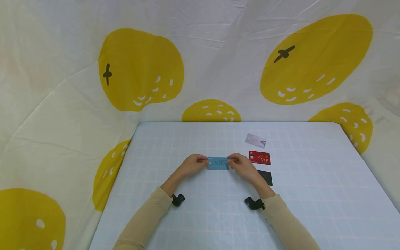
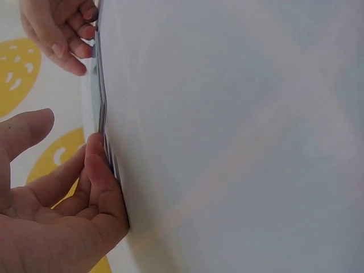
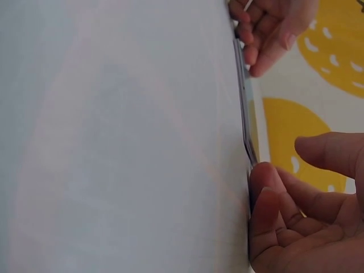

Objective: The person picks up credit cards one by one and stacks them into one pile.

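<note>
Left hand (image 1: 194, 165): bending fingers (image 2: 105, 182) loosely, raising thumb (image 2: 37, 122) clear of them, touching left short end of blue card (image 1: 217, 166) with the fingertips — resting relaxed rather than clenched.

Right hand (image 1: 244, 167): mirroring the left; curving fingers slackly, standing thumb well off, touching right short end of the same card — likewise relaxed.

Blue card: bearing dark "VIP" lettering, lying crosswise between both hands on the pale blue checked cloth (image 1: 206, 215); appearing edge-on in both wrist views.

Black card (image 1: 266, 177): showing in part only, hiding partly behind right wrist.

Red card (image 1: 259, 157): lying just beside the right hand, displaying gold "VIP".

Pale card (image 1: 255, 140): lying slightly askew, beyond the red.

Wrist cameras (image 1: 178, 200): sitting black on the inner side of each wrist, just past beige sleeves (image 1: 147, 215).

Backdrop (image 1: 218, 52): hanging creased and white behind the cloth, carrying printed yellow fruit (image 1: 142, 69).
</note>
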### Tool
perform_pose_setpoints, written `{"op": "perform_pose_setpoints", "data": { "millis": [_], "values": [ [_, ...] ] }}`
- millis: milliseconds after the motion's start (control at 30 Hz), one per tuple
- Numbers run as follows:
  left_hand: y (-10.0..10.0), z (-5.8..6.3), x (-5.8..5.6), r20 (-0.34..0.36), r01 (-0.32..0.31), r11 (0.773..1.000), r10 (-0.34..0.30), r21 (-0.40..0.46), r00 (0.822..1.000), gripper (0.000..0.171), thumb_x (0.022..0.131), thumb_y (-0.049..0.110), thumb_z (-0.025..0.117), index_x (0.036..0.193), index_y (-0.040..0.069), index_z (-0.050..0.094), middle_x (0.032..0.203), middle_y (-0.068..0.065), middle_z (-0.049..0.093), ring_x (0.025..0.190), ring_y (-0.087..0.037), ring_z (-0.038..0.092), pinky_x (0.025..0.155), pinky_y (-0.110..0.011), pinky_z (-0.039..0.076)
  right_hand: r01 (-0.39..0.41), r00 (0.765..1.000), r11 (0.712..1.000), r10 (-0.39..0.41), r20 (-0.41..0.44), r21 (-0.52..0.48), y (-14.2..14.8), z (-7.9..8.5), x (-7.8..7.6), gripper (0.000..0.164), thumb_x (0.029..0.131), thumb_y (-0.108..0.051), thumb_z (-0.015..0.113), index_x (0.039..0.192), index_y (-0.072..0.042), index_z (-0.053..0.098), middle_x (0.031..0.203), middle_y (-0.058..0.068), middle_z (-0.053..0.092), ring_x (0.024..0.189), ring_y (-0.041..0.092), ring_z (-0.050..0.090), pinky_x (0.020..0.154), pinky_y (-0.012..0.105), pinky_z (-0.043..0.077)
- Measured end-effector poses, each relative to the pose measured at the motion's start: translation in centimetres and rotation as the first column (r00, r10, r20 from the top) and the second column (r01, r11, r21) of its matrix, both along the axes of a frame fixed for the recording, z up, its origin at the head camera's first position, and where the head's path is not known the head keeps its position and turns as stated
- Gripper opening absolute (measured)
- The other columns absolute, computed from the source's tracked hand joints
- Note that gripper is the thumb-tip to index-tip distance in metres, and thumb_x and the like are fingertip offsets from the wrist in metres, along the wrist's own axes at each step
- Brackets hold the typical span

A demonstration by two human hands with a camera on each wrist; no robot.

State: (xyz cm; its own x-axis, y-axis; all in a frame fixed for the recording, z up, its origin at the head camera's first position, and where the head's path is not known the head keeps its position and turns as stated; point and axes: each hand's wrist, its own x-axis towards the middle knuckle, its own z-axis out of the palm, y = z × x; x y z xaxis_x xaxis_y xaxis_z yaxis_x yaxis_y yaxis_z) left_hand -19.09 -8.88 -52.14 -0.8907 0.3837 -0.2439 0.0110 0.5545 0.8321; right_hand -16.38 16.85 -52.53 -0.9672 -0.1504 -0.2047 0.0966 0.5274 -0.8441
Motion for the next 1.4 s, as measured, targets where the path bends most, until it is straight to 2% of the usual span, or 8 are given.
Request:
{"op": "perform_pose_setpoints", "data": {
  "millis": [233,400,567,700,833,900,1167,1400],
  "values": [
    [1.0,0.9,-1.1,-0.010,-0.008,0.999,0.008,-0.036,1.000,0.039,0.097,0.031,0.065,0.126,0.005,0.067,0.113,-0.003,0.070,0.107,-0.020,0.062,0.097,-0.041,0.048,0.016,0.999,1.000,-0.017,-0.030,-0.021,0.9,0.7,0.0,0.031,0.100,-0.024,0.062,0.126,-0.007,0.063,0.103,0.006,0.067,0.087,0.023,0.063,0.077,0.035,0.054],
    [2.7,1.9,-2.5,-0.046,0.023,0.999,-0.025,-0.040,0.999,0.040,0.098,0.031,0.064,0.128,0.005,0.066,0.108,-0.001,0.069,0.102,-0.019,0.061,0.094,-0.038,0.050,0.051,0.998,0.999,-0.050,-0.047,0.002,2.3,1.2,-0.5,0.032,0.101,-0.026,0.061,0.127,-0.007,0.063,0.103,0.006,0.067,0.089,0.023,0.063,0.077,0.034,0.053],
    [5.6,2.5,-4.5,-0.084,0.066,0.997,-0.070,-0.048,0.994,0.041,0.098,0.031,0.065,0.129,0.005,0.065,0.108,0.000,0.067,0.100,-0.017,0.061,0.090,-0.034,0.051,0.081,0.995,0.997,-0.080,-0.067,0.014,4.4,1.8,-1.1,0.035,0.102,-0.025,0.060,0.129,-0.003,0.061,0.106,0.011,0.067,0.091,0.027,0.063,0.078,0.035,0.053],
    [8.3,2.8,-6.0,-0.110,0.083,0.995,-0.089,-0.060,0.990,0.040,0.097,0.030,0.065,0.129,0.005,0.065,0.108,0.001,0.066,0.099,-0.016,0.060,0.087,-0.032,0.052,0.104,0.990,0.994,-0.100,-0.100,0.033,6.2,2.1,-1.7,0.036,0.102,-0.024,0.059,0.129,0.000,0.060,0.111,0.016,0.066,0.097,0.031,0.063,0.083,0.042,0.053],
    [10.8,3.1,-7.0,-0.129,0.106,0.991,-0.115,-0.078,0.985,0.039,0.098,0.028,0.065,0.129,0.005,0.065,0.109,0.000,0.066,0.100,-0.016,0.060,0.088,-0.031,0.051,0.143,0.985,0.987,-0.134,-0.108,0.073,7.8,2.5,-2.3,0.038,0.103,-0.026,0.057,0.132,-0.003,0.058,0.119,0.019,0.063,0.108,0.035,0.059,0.093,0.052,0.049],
    [12.0,3.2,-7.4,-0.137,0.121,0.988,-0.134,-0.096,0.981,0.038,0.098,0.027,0.065,0.129,0.005,0.064,0.110,-0.002,0.065,0.101,-0.017,0.060,0.089,-0.031,0.051,0.161,0.982,0.984,-0.153,-0.108,0.077,8.5,2.6,-2.6,0.039,0.103,-0.027,0.056,0.134,-0.003,0.057,0.120,0.020,0.061,0.108,0.036,0.059,0.093,0.053,0.049],
    [15.6,2.5,-8.6,-0.137,0.128,0.978,-0.151,-0.165,0.979,0.035,0.098,0.025,0.066,0.128,0.006,0.063,0.113,-0.003,0.064,0.099,-0.016,0.057,0.089,-0.028,0.051,0.229,0.967,0.970,-0.217,-0.130,0.084,11.2,2.4,-4.1,0.040,0.103,-0.026,0.055,0.135,-0.002,0.054,0.124,0.023,0.058,0.106,0.038,0.059,0.091,0.050,0.052],
    [17.5,1.6,-9.7,-0.155,0.119,0.983,-0.140,-0.137,0.978,0.034,0.099,0.022,0.064,0.129,0.007,0.063,0.116,-0.005,0.063,0.104,-0.018,0.056,0.094,-0.030,0.049,0.281,0.956,0.955,-0.270,-0.112,0.091,12.9,1.2,-5.6,0.040,0.102,-0.026,0.057,0.134,-0.001,0.055,0.124,0.024,0.059,0.111,0.040,0.058,0.096,0.053,0.048]
  ]
}}
